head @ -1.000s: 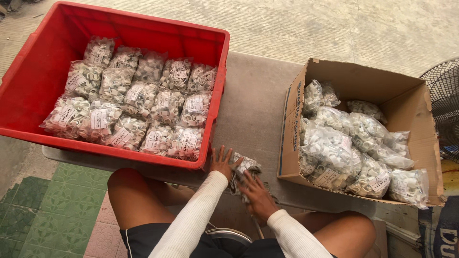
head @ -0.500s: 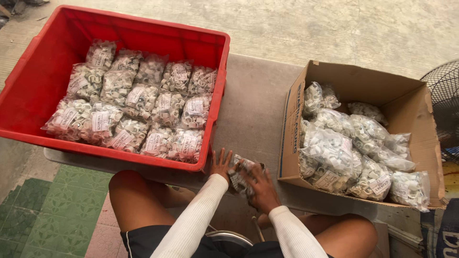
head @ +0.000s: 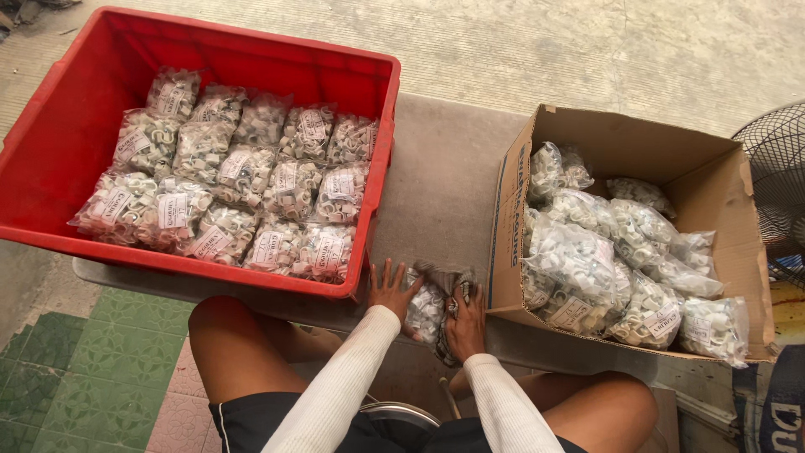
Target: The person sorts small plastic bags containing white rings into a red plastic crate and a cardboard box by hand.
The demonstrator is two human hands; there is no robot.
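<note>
Two hands, left hand (head: 389, 289) and right hand (head: 466, 323), on clear bag (head: 426, 306) (between boxes)

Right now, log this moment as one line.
left hand: on small bag | right hand: gripping same bag | red crate: left | cardboard box: right

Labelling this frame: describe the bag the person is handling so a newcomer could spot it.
Look at the grey slab between the red crate and the cardboard box, at its near edge. A clear plastic bag of small white parts lies there, pressed between the left hand and right hand. It alone sits outside both containers.
</note>
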